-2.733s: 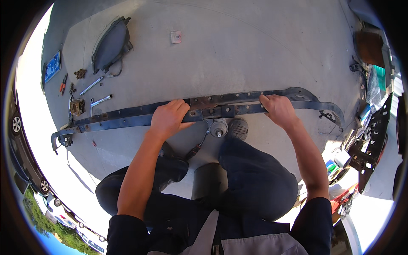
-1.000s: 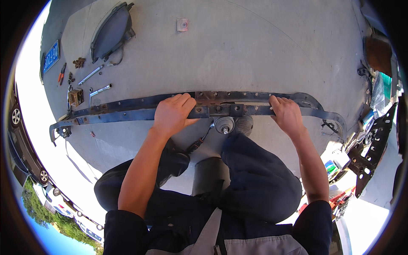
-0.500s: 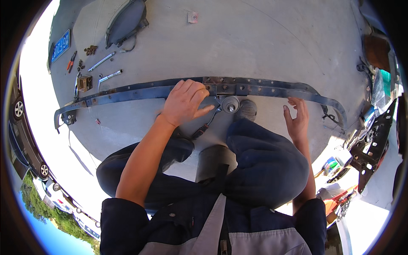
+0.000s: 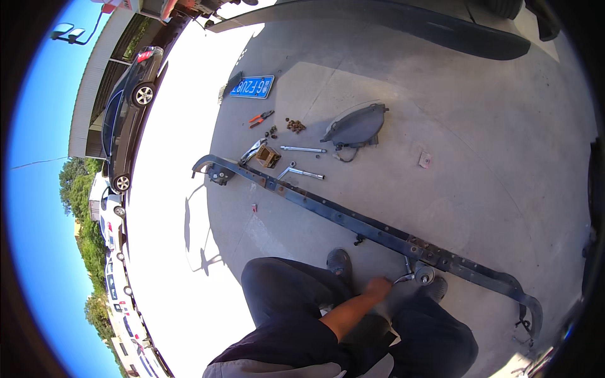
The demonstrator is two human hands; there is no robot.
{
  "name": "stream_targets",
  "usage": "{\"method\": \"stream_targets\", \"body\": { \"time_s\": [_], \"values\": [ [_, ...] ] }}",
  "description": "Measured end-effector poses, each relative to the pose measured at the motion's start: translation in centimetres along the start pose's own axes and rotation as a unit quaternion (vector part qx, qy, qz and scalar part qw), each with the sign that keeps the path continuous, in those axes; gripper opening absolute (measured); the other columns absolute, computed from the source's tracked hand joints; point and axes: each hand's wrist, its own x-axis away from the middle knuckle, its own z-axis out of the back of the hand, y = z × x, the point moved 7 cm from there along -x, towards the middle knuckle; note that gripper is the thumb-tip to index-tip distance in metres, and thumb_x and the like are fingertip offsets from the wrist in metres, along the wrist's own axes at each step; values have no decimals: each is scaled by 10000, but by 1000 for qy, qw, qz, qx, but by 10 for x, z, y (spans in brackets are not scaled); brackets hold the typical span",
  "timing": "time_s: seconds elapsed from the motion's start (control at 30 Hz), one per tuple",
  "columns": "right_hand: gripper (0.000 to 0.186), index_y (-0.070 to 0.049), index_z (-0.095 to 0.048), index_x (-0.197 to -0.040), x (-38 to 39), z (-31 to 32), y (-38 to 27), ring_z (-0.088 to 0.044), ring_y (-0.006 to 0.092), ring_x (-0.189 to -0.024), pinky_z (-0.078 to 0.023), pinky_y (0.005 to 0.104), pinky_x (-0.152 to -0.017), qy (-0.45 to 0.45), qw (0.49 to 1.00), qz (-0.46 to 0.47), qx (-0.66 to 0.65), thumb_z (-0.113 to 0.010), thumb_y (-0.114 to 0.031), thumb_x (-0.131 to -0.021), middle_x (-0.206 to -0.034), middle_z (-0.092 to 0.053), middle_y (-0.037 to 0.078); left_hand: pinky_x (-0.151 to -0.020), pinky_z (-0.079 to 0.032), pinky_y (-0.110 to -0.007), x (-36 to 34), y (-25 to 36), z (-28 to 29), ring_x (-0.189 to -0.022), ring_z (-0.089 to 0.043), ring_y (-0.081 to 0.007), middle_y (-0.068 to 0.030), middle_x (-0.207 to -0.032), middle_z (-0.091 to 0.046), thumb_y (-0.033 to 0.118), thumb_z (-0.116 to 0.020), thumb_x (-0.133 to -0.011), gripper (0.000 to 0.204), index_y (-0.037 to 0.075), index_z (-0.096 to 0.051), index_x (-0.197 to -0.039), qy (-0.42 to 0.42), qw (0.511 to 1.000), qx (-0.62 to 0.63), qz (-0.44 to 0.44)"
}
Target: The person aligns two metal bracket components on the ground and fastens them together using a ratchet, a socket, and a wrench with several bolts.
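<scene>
My left hand reaches low between my knees, its fingers closed at the handle end of a chrome-shanked wrench. The hand covers the wrench's handle. Beside the wrench stands a grey cup-shaped round part with a metal stud in its middle, next to my right shoe. Just beyond them a long dark metal bumper beam lies slantwise on the floor, with holes along it and bent ends. My right hand is out of sight.
Beyond the beam lie a socket wrench, a chrome bar, a small box, orange-handled pliers, a pile of fasteners, a dark curved cover and a blue number plate. A long dark panel lies farther off.
The view has swung left, so the beam now slants. My left hand has come down from above the beam and closed on the wrench. My right hand has gone out of view.
</scene>
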Motion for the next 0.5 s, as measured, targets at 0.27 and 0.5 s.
{"method": "stream_targets", "body": {
  "time_s": [0.27,0.5],
  "values": [
    [180,-32,-632,-1106,3,23,-1,-641,215,-828,-508,337,-764,15,998,30,50,-641,-87,-934,-900,-663,124,-715,-571,-467,73,0,0,-806,-712,-321,-168,-977,-723,140,-636,-834,294,61,-707,-1108,-173,947,266,-49],
    [174,-20,-633,-1108,25,67,11,-648,222,-872,-506,347,-803,62,993,64,76,-613,-105,-957,-927,-664,137,-731,-560,-436,93,20,15,-840,-704,-253,-137,-960,-736,170,-702,-799,315,84,-740,-1100,-160,933,300,-119]
  ]
}}
